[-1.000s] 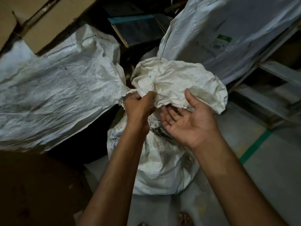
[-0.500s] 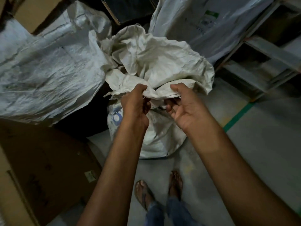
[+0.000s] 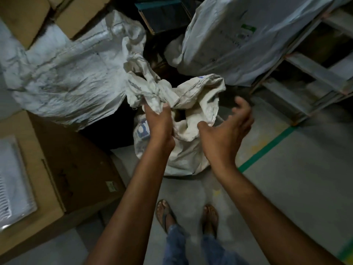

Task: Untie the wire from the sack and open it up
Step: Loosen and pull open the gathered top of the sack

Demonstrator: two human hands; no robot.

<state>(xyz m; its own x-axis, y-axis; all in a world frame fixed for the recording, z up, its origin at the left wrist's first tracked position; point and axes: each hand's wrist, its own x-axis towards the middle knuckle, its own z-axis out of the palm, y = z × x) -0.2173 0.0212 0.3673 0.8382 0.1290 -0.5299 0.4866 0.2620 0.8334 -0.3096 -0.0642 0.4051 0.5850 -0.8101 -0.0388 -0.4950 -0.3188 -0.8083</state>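
Note:
A dirty white woven sack [image 3: 183,155] with blue print stands on the floor in front of my feet. Its mouth [image 3: 179,116] gapes open, dark inside, with the crumpled top cloth spread above it. My left hand [image 3: 158,121] grips the left part of the sack's rim, cloth bunched over the fingers. Just right of the mouth, my right hand [image 3: 229,127] hovers with fingers loosely spread, holding nothing; its thumb tip is close to the rim. No wire shows anywhere.
A large white sack [image 3: 66,79] lies to the left and another [image 3: 238,39] stands behind at the right. Cardboard boxes [image 3: 63,169] sit at the left. A metal rack [image 3: 315,73] fills the right. Green tape [image 3: 267,148] crosses the grey floor.
The sack's mouth has been pulled apart and now gapes. My right hand let go of the rim and moved off to the right; my left hand kept its hold on the cloth.

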